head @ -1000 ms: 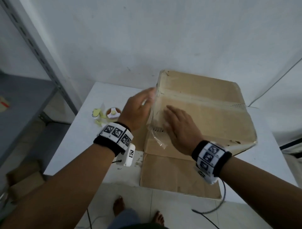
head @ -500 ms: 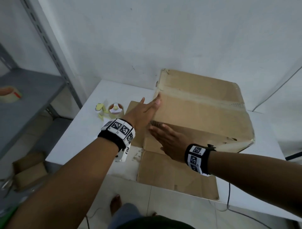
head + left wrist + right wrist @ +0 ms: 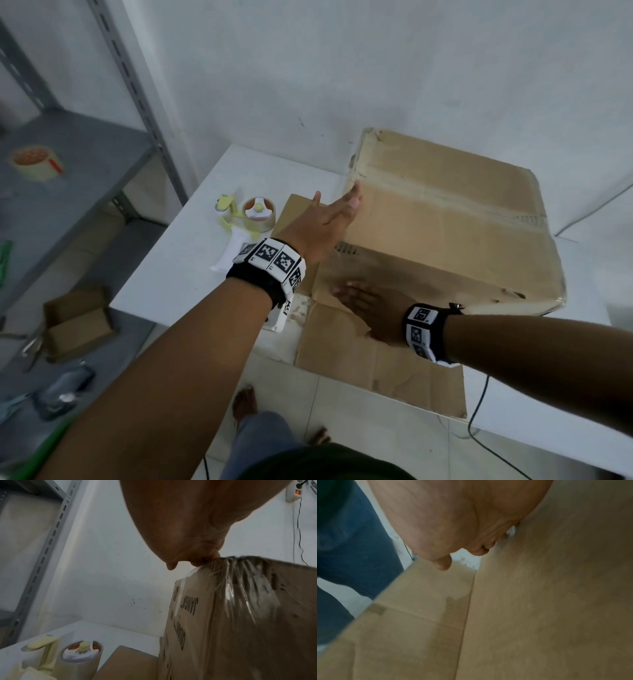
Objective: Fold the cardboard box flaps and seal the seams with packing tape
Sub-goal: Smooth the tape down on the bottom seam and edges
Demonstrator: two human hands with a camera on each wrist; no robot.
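A: Where is the cardboard box (image 3: 445, 219) at this moment?

B: It stands on the white bench (image 3: 178, 260), close to the wall. A strip of clear tape (image 3: 448, 202) runs across its top. Two flaps (image 3: 376, 363) lie flat on the bench at the near side.

A: What does the left hand (image 3: 325, 222) do?

B: It lies with straight fingers along the left upper edge of the box, the fingertips near the end of the tape. It grips nothing. In the left wrist view the palm (image 3: 180, 520) fills the top, and the fingers are hidden behind it where they meet the box corner (image 3: 223, 566). Wrinkled tape (image 3: 248, 588) shines on that corner.

A: And the right hand (image 3: 373, 308)?

B: It rests flat and open against the near side of the box, low, just above the flaps. It is in shadow, so the fingertips are hard to see. The right wrist view is blurred; only the palm (image 3: 453, 520) and brown cardboard (image 3: 539, 601) are clear.

A: What else is there?

B: A tape dispenser (image 3: 255, 214) lies on the bench left of the box, partly hidden by the left wrist. Another tape roll (image 3: 36, 166) sits on the grey shelf (image 3: 89, 178).
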